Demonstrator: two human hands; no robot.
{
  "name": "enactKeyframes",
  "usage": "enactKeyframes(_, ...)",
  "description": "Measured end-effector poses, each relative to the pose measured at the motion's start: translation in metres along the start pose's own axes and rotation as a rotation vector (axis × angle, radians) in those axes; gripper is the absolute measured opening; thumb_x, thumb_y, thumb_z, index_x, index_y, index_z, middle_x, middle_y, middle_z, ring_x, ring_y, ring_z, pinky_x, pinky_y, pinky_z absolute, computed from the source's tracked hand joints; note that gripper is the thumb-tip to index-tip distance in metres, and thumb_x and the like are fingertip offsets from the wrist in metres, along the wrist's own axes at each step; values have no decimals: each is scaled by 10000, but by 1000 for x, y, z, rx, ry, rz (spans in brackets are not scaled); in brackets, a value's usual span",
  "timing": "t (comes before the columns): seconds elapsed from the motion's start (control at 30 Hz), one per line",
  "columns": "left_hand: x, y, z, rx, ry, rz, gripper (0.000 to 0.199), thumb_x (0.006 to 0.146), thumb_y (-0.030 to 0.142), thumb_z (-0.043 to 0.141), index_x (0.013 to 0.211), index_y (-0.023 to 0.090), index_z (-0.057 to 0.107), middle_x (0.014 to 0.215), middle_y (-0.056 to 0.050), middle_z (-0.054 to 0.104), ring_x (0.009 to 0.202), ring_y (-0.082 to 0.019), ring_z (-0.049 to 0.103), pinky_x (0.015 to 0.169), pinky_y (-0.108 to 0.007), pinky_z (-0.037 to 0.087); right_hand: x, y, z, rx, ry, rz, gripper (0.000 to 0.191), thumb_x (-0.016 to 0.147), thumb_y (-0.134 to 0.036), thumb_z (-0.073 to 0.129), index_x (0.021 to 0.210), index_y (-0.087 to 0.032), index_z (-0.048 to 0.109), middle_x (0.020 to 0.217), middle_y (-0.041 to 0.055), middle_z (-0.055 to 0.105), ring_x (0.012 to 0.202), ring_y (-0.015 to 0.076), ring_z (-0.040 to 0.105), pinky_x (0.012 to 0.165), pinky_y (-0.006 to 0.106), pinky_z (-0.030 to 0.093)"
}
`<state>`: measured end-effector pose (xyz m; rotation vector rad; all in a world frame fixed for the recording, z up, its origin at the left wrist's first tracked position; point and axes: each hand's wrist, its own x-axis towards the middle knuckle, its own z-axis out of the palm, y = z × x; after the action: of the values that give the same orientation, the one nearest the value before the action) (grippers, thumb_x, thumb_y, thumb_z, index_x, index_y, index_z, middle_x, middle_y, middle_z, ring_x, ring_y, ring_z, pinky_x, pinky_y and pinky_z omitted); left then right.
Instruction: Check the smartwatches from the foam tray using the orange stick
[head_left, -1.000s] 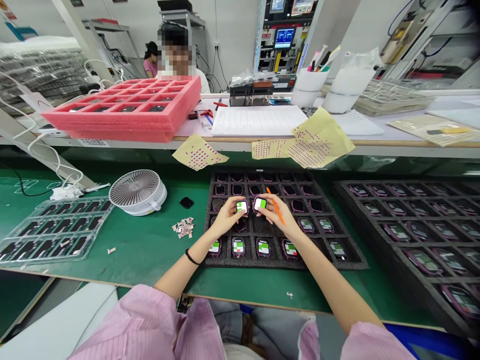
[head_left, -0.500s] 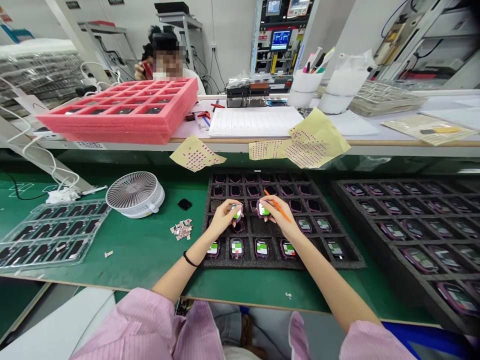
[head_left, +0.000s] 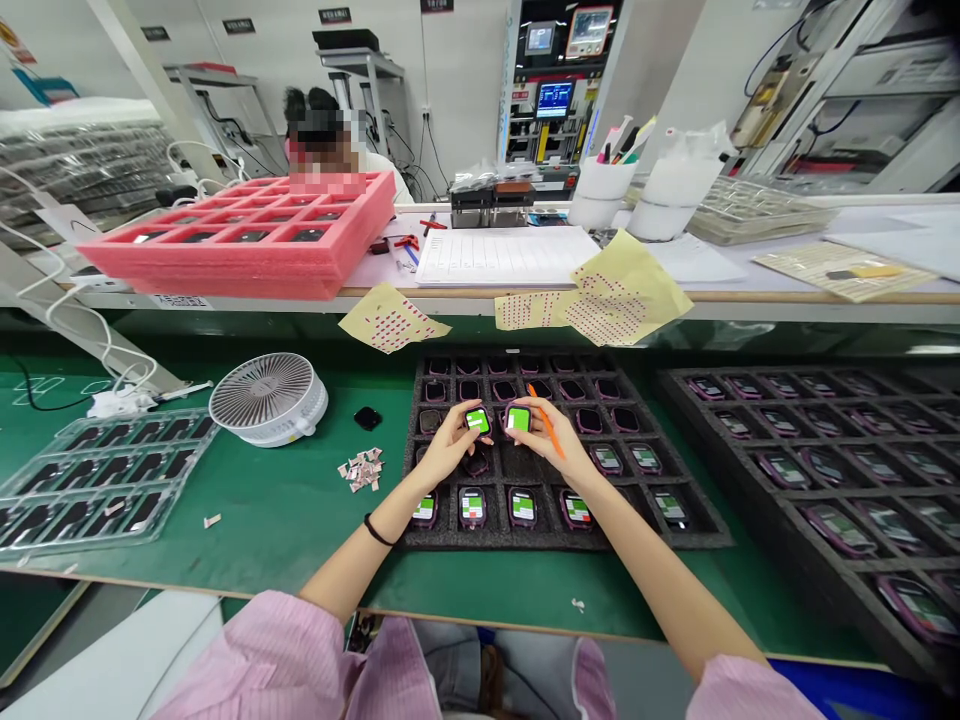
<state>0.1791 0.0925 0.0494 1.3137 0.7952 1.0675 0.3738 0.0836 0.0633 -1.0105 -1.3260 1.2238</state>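
My left hand (head_left: 448,448) grips a watch case (head_left: 477,423) by its edges, its lit green-and-white screen facing me. A second lit watch case (head_left: 517,419) is pinched in my right hand (head_left: 556,446). An orange stick, pen-like in shape, (head_left: 545,420) also lies in the right hand, between the fingers. Both hands hover over a black foam tray (head_left: 517,462) whose pockets hold more purple-rimmed watch cases. Those in the front rows, such as this watch case (head_left: 523,506), have lit screens; the rear ones are dark.
A second foam tray of watches (head_left: 750,440) lies to the right. On the left are a white fan (head_left: 270,398), a dark square part (head_left: 367,417), small paper scraps (head_left: 361,468) and a clear plastic tray (head_left: 161,500). A shelf bears pink foam trays (head_left: 225,275); a person sits behind.
Both held watches have turned so their screens face me more fully. The whole scene sits slightly lower in view. Across the shelf, the person's head and hand have shifted.
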Motion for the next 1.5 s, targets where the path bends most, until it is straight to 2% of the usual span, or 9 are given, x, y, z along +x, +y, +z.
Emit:
enactKeyframes(0.13, 0, 0, 0, 18, 2, 12, 557, 774, 364, 674, 1256, 204, 444, 1105, -98, 587, 793, -149, 662, 529, -186, 408, 1, 2, 0, -10, -7, 4, 493, 595, -336, 813, 1008, -245, 559, 955, 41, 647, 742, 171, 633, 655, 335, 560)
enactKeyframes(0.33, -1, 5, 0, 58, 52, -28, 418, 812, 442, 610, 1125, 173, 541, 863, -40, 627, 575, -95, 618, 421, -173, 311, -1, -3, 2, 5, 31, 21, 367, 666, -370, 764, 946, -229, 574, 794, -6, 602, 553, 107, 550, 521, 267, 494)
enactKeyframes(0.47, -3, 11, 2, 63, 66, -72, 404, 831, 500, 555, 1043, 158, 577, 791, -36, 645, 487, -80, 576, 387, -174, 281, -4, -11, 3, 37, 45, 59, 310, 731, -418, 702, 936, -218, 583, 765, -8, 585, 525, 92, 515, 442, 225, 418)
enactKeyframes(0.67, -5, 17, 5, 54, 105, -89, 365, 772, 477, 641, 951, 163, 589, 723, -3, 603, 552, -85, 555, 433, -173, 393, -4, -12, 3, 31, 29, 59, 310, 736, -425, 698, 934, -216, 586, 708, -20, 561, 523, 101, 520, 410, 216, 346)
enactKeyframes(0.8, -3, 11, 2, 21, 59, -82, 403, 814, 477, 586, 1064, 162, 566, 812, -34, 632, 535, -92, 596, 398, -169, 342, -4, -10, 2, 22, 22, 54, 312, 754, -436, 680, 956, -217, 586, 716, -16, 566, 514, 97, 526, 382, 206, 281)
enactKeyframes(0.9, 0, 6, 0, -1, 39, -60, 444, 797, 442, 624, 1139, 173, 538, 864, -38, 619, 618, -126, 649, 424, -175, 376, -4, -9, 1, 27, 27, 54, 338, 742, -454, 686, 956, -215, 583, 716, -15, 568, 499, 92, 530, 371, 200, 263)
enactKeyframes(1.27, -2, 6, 0, 21, 60, -41, 412, 816, 403, 619, 1147, 170, 543, 851, -30, 612, 613, -103, 617, 444, -175, 357, -4, -11, 2, 26, 50, 55, 324, 732, -428, 696, 945, -206, 594, 774, 3, 613, 499, 93, 541, 370, 204, 258)
enactKeyframes(1.37, -2, 5, -1, -37, 36, -61, 445, 835, 406, 588, 1212, 182, 515, 944, -54, 620, 678, -127, 646, 489, -190, 399, -4, -10, 2, 35, 53, 45, 318, 737, -422, 689, 948, -203, 599, 765, 0, 611, 502, 92, 540, 377, 202, 273)
enactKeyframes(1.5, 0, 1, -2, -74, -1, -24, 580, 784, 356, 661, 1304, 210, 449, 1050, -74, 605, 798, -155, 652, 556, -199, 436, -4, -9, 0, 42, 58, 40, 317, 744, -418, 680, 956, -197, 599, 734, -6, 603, 499, 94, 543, 376, 198, 282)
